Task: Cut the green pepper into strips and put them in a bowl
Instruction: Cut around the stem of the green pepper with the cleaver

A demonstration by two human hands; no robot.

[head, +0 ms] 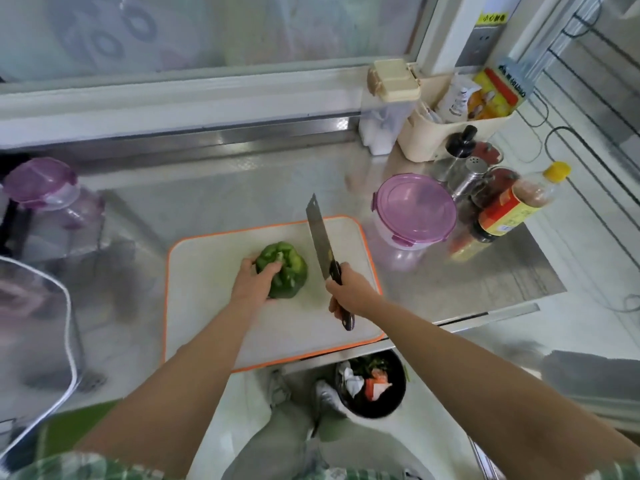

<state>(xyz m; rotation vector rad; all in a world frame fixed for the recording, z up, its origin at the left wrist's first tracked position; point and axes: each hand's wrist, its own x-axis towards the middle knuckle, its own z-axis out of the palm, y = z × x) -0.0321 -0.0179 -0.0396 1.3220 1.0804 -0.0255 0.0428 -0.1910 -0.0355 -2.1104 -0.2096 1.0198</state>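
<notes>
A whole green pepper (285,270) sits on a white cutting board with an orange rim (214,306), stem end facing up. My left hand (252,282) grips the pepper's left side, fingers curled over it. My right hand (349,292) holds the dark handle of a cleaver (320,237). Its blade points away from me, just right of the pepper and apart from it. No bowl is in sight.
A lidded purple container (415,209) stands right of the board, with sauce bottles (509,209), shakers and a beige caddy (446,129) behind it. Another purple-lidded tub (45,188) is at the far left. A black bin with scraps (370,382) stands on the floor below the counter edge.
</notes>
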